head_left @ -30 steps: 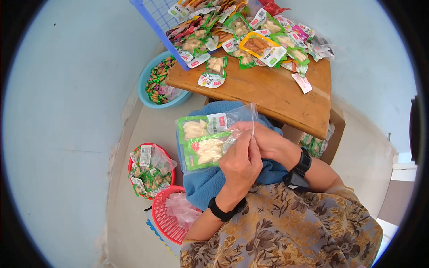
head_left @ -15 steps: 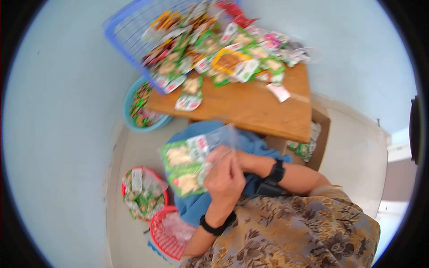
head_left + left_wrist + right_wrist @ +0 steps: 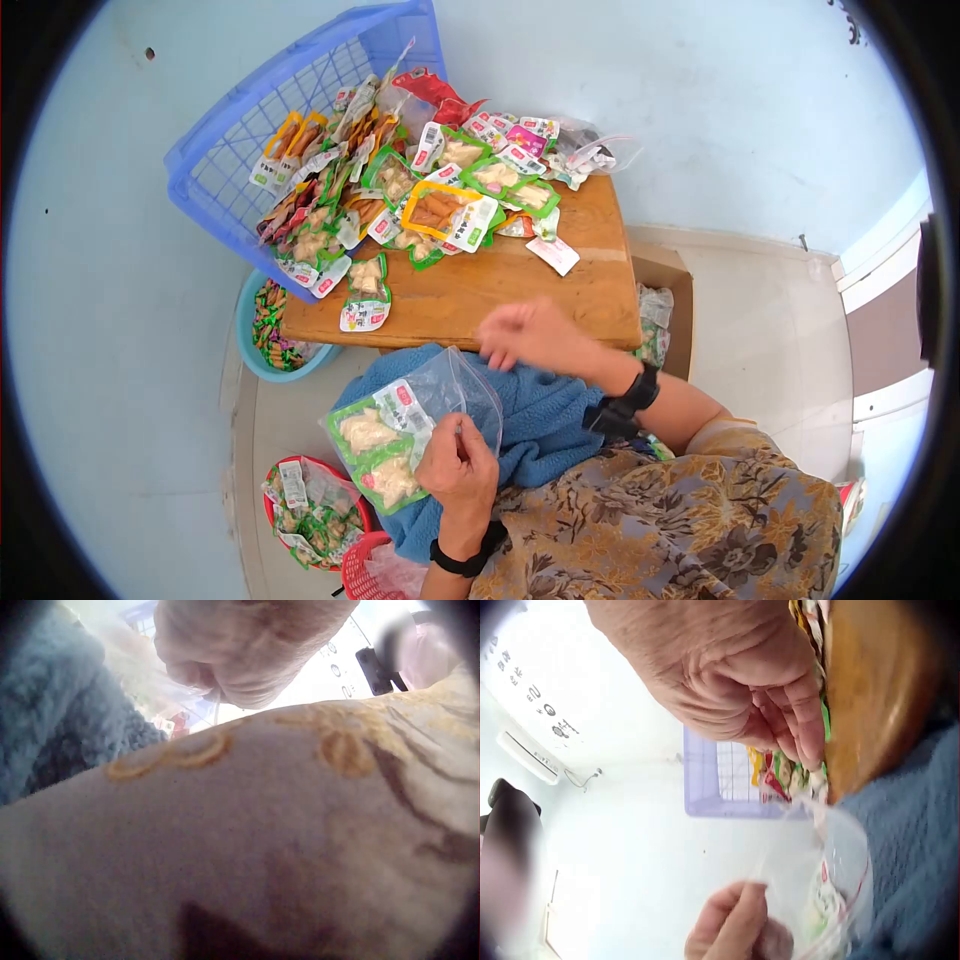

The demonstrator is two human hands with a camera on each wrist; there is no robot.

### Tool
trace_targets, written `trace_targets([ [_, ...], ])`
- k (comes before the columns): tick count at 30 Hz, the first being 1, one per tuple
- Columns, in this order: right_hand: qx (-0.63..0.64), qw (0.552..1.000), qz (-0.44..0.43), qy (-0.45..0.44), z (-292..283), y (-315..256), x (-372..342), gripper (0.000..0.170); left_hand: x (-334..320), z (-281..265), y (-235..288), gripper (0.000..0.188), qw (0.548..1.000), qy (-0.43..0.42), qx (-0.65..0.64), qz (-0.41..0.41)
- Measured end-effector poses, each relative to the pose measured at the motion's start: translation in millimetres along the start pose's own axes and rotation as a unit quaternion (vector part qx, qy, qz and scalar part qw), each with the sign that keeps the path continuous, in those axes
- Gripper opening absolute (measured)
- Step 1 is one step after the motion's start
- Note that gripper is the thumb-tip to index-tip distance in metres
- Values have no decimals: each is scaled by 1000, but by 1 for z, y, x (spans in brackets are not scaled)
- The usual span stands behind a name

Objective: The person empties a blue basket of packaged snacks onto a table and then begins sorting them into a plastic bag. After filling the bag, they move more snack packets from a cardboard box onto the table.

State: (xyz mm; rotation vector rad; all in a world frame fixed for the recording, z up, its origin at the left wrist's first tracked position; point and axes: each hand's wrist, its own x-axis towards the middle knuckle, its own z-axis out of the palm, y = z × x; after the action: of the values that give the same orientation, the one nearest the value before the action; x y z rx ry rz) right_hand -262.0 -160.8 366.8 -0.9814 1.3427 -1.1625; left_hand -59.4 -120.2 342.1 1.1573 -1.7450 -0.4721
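Observation:
My left hand [image 3: 460,475] pinches the edge of a clear zip bag [image 3: 455,385] over the lap. Inside the bag lie two green-edged food packets [image 3: 365,432], side by side, with pale pieces showing through their windows. In the right wrist view the left thumb and fingers grip the bag near its mouth. My right hand [image 3: 535,335] is apart from the bag, beside the front edge of the wooden table [image 3: 500,290]. Its fingers bend loosely and hold nothing. The left wrist view shows mostly patterned cloth [image 3: 225,847] and part of a hand.
A blue crate [image 3: 215,195] lies tipped on the table, with many food packets [image 3: 440,212] spilling out. On the floor stand a light blue basin [image 3: 250,345], a red basket of packets [image 3: 365,515], another red basket [image 3: 355,575] with clear plastic, and a cardboard box [image 3: 680,310]. A blue fleece [image 3: 540,410] covers the lap.
Both hands were together at the bag's mouth; the right has let go and moved up toward the table. The left keeps the bag, lower in view. The head view has shifted, with the table lower.

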Motion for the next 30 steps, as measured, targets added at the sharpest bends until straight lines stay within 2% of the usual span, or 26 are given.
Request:
trace_targets([
  [2,-54,993,-55,94,-34,-8,17,18,1,1,0,4,1000,-2,-1,1],
  [4,-136,965,-115,194,-62,-7,37,13,1,1,0,4,1000,-5,-1,2],
  [5,-136,964,-118,194,-76,-4,49,13,1,2,0,4,1000,-5,6,8],
  [7,-321,870,-237,291,-98,3,73,10,1,1,0,4,1000,-5,14,14],
  [8,-319,869,-239,292,-105,2,82,10,1,0,1,7,1000,-15,20,7],
  [10,-405,810,-247,344,-116,-1,97,15,1,-1,2,10,999,-23,27,0],
  [11,-404,811,-249,343,-120,-2,103,15,2,-1,2,10,999,-23,29,-2],
  [13,-486,755,-275,345,-126,-3,115,25,3,-1,2,10,999,-20,34,-3],
  [14,-484,755,-276,344,-129,-1,123,25,2,-1,1,10,999,-23,34,-6],
  [16,-551,699,-347,295,-134,4,138,30,3,-1,2,10,999,-24,36,-10],
  [19,-586,682,-343,272,-136,5,157,39,4,1,3,10,998,-28,47,-13],
  [20,-585,684,-343,270,-136,3,160,39,4,2,2,8,999,-22,39,-5],
  [22,-611,650,-369,262,-136,1,163,31,4,3,1,7,999,-16,32,3],
  [23,-610,650,-369,262,-140,3,167,31,4,4,1,7,999,-17,29,7],
  [25,-576,633,-423,297,-146,8,174,19,4,4,1,7,999,-17,27,9],
  [29,-551,636,-425,334,-155,-4,164,21,3,2,1,8,1000,-16,16,5],
  [30,-542,655,-404,337,-159,-7,161,24,4,2,1,8,1000,-17,17,10],
])
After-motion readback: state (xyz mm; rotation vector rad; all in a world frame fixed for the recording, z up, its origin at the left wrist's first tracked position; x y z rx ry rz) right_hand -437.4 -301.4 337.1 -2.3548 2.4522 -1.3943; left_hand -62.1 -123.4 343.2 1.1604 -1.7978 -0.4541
